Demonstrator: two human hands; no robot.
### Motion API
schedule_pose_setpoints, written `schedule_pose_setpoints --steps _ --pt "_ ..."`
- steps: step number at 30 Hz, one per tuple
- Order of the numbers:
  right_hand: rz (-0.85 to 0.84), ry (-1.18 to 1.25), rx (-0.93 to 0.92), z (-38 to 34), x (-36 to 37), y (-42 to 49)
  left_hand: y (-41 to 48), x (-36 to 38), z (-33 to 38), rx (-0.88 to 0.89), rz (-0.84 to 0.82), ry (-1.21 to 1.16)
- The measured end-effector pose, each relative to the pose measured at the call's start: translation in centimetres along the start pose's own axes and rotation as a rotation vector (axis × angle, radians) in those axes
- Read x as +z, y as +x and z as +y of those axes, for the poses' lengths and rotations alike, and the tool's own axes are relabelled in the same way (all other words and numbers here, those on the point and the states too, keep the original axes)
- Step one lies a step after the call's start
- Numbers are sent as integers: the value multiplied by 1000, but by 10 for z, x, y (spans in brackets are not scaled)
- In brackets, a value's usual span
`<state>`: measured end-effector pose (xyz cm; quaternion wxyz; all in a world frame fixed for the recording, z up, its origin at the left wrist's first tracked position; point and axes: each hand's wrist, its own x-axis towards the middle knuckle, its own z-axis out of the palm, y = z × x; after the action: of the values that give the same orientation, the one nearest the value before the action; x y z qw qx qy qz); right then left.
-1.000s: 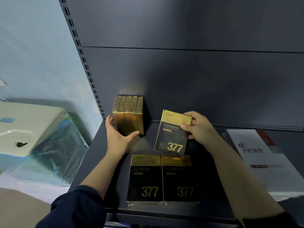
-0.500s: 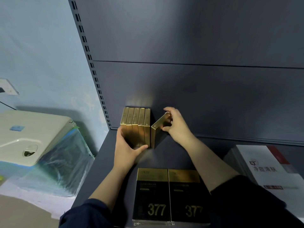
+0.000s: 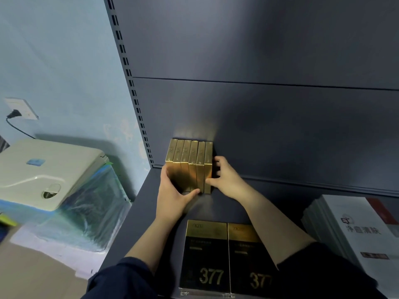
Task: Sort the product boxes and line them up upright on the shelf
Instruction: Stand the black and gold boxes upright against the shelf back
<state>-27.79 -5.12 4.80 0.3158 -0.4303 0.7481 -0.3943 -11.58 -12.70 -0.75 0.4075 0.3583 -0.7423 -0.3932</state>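
Several gold-edged boxes (image 3: 190, 160) stand upright in a tight row at the back left of the dark shelf (image 3: 138, 212), against the rear panel. My left hand (image 3: 172, 195) cups the row's left side and front, thumb under the front edge. My right hand (image 3: 226, 180) presses flat against the rightmost box, fingers around its right face. Two more black-and-gold boxes marked 377 (image 3: 205, 255) (image 3: 248, 260) lie flat side by side near the shelf's front edge, the right one partly covered by my right sleeve.
White boxes with red corners (image 3: 356, 234) lie stacked at the right of the shelf. A slotted upright (image 3: 129, 83) bounds the shelf's left side. Beyond it sits a beige appliance (image 3: 47, 173) on plastic-wrapped goods, below a wall socket (image 3: 20, 108).
My right hand carried a 377 box to the row, turned it on edge and set it as the rightmost box. The left hand stayed braced on the row. The camera moved closer.
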Motion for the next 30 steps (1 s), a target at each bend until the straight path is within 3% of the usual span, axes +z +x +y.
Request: schedule_pose_setpoints --steps 4,10,16,24,30 --pt "-82 92 26 -2 -4 -6 -2 1 -2 -18 -2 4" --pt "-106 -244 32 -2 -23 -34 -1 4 -8 -47 -10 12" --pt "-697 -855 233 -8 -50 -82 -1 3 -7 -73 4 -33" --pt "-552 -821 157 5 -61 -86 -3 3 -6 -77 2 -42" --pt "-312 -549 -94 -35 -88 -76 -3 2 -8 -77 -15 -47"
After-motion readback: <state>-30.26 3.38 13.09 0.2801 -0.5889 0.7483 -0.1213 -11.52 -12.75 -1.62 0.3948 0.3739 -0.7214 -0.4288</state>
